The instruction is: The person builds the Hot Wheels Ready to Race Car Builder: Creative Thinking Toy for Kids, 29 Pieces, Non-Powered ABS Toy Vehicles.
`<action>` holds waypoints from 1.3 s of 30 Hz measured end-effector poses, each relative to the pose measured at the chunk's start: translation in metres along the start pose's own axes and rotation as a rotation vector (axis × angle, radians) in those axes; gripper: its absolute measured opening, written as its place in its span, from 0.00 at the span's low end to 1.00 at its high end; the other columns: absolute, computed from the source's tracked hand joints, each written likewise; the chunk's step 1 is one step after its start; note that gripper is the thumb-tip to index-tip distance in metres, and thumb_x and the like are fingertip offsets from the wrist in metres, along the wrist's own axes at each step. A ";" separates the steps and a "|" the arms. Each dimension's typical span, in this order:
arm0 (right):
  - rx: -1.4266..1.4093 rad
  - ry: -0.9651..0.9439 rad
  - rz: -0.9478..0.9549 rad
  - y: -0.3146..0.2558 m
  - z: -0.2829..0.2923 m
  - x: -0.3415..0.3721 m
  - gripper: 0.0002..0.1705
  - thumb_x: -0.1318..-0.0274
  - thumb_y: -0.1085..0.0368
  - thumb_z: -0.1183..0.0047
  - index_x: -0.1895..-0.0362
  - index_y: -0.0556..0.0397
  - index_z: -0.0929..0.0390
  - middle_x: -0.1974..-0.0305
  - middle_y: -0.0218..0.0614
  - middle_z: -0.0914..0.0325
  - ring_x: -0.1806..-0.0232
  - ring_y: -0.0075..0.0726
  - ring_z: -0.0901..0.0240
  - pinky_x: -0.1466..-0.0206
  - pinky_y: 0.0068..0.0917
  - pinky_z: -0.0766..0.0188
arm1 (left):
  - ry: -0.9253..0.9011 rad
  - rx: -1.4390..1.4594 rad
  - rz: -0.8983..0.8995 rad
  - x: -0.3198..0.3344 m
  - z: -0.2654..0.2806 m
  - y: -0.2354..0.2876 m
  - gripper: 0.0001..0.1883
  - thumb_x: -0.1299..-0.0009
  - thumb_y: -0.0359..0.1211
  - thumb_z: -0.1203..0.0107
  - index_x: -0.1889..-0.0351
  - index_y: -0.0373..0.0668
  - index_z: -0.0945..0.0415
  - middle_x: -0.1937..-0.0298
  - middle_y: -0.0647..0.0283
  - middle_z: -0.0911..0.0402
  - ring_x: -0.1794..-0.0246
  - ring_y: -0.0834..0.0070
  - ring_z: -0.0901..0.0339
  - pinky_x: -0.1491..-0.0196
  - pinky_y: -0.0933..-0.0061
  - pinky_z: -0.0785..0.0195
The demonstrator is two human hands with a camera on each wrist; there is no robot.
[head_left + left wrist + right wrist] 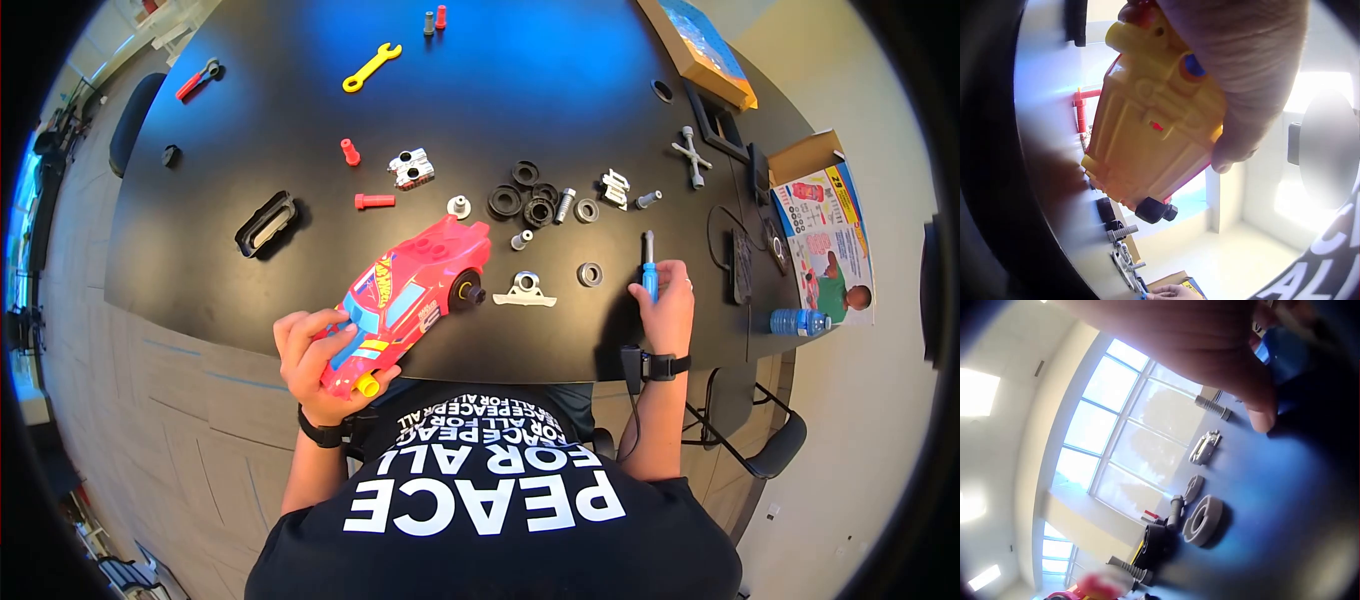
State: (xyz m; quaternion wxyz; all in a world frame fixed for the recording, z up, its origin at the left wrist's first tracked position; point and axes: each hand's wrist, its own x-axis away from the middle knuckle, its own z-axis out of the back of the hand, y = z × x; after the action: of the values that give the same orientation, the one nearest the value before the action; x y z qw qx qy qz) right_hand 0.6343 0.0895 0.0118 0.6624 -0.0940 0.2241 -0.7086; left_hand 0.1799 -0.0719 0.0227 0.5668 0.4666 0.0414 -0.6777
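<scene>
Cropped shirt, toy car part-hidden by left fingers

Car and screwdriver, one each, in hand.
Car: pink-red shell, blue windows, yellow underside, black wheel at far end; tilted, gripped by left hand at near end. Screwdriver: blue handle, grey shaft pointing away from the person; held by right hand.
</scene>
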 end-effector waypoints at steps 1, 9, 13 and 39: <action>0.002 0.002 -0.003 0.002 0.002 0.001 0.26 0.43 0.65 0.21 0.43 0.54 0.18 0.54 0.44 0.14 0.53 0.54 0.17 0.45 0.48 0.20 | -0.007 -0.008 -0.007 -0.003 0.000 0.001 0.33 0.46 0.53 0.13 0.52 0.42 0.14 0.47 0.56 0.11 0.51 0.57 0.24 0.48 0.55 0.28; -0.481 -0.093 0.587 -0.100 0.041 0.037 0.18 0.49 0.76 0.24 0.53 0.52 0.12 0.52 0.38 0.09 0.48 0.48 0.14 0.42 0.41 0.20 | -0.015 -0.044 0.000 -0.014 0.000 0.015 0.33 0.51 0.52 0.11 0.53 0.46 0.12 0.48 0.60 0.12 0.51 0.58 0.24 0.46 0.55 0.29; -0.488 -0.102 0.620 -0.119 0.031 0.045 0.17 0.48 0.80 0.26 0.55 0.52 0.11 0.51 0.37 0.11 0.51 0.49 0.15 0.44 0.41 0.20 | -0.042 -0.082 -0.020 -0.015 0.003 0.020 0.32 0.48 0.52 0.12 0.53 0.44 0.12 0.47 0.59 0.12 0.51 0.57 0.25 0.48 0.55 0.29; -0.511 -0.211 0.257 -0.119 0.022 0.069 0.25 0.35 0.69 0.25 0.36 0.55 0.18 0.59 0.37 0.13 0.59 0.28 0.17 0.59 0.27 0.22 | -0.084 -0.125 -0.040 -0.019 0.005 0.048 0.32 0.49 0.55 0.13 0.56 0.44 0.11 0.50 0.61 0.11 0.54 0.58 0.25 0.50 0.56 0.29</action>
State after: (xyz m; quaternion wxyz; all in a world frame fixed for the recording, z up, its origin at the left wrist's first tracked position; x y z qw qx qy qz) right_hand 0.5297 0.0201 0.0731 0.7212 -0.3015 0.3352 -0.5258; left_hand 0.2140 -0.0781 0.0606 0.5823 0.4005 0.0689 -0.7041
